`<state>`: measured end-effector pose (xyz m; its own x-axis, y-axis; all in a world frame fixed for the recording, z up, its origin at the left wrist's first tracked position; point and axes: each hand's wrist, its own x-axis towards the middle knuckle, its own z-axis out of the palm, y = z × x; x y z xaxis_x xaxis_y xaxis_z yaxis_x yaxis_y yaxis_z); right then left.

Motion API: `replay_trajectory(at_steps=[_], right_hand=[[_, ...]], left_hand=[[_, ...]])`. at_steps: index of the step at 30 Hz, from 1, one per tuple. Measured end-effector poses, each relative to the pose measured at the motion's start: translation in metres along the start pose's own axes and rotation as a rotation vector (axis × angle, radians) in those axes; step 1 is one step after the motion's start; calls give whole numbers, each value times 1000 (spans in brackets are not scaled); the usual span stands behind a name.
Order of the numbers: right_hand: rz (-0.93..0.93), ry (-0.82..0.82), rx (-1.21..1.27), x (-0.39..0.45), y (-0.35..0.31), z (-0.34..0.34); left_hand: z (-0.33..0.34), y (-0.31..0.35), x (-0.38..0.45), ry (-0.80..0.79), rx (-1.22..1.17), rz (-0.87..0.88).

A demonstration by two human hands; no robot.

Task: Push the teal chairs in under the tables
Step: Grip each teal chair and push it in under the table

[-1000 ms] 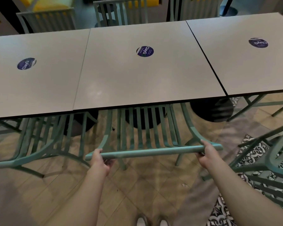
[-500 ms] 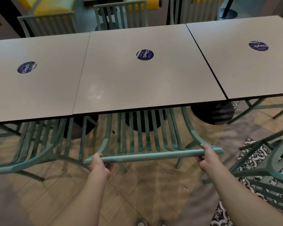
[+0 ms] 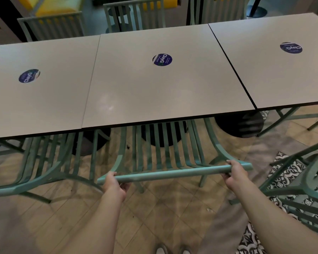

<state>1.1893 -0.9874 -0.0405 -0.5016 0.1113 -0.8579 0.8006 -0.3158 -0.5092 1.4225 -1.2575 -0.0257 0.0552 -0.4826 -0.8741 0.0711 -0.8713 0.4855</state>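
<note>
Left hand (image 3: 116,184), right hand (image 3: 234,173) gripping chair (image 3: 173,173)

Middle chair (image 3: 165,156) now sits slightly deeper under the middle table (image 3: 165,92) than in the earlier views, more of its slats hidden by the table edge. Left hand (image 3: 116,186) and right hand (image 3: 235,176), gripping the top rail, have advanced with it.

Teal chairs (image 3: 173,173), grey tables (image 3: 165,92), blue stickers (image 3: 162,59), black-and-white patterned floor tiles (image 3: 294,173)
</note>
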Motion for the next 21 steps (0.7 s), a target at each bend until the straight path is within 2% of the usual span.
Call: replay_trajectory(at_steps=[16, 19, 21], right_hand=[[-2, 3, -40, 20, -7, -3], [-3, -28, -24, 18, -7, -4], [-9, -109, -27, 15, -6, -10]], left_hand=[[1, -6, -1, -31, -21, -30], [-5, -5, -1, -92, 16, -50], [-14, -7, 1, -165, 87, -37]])
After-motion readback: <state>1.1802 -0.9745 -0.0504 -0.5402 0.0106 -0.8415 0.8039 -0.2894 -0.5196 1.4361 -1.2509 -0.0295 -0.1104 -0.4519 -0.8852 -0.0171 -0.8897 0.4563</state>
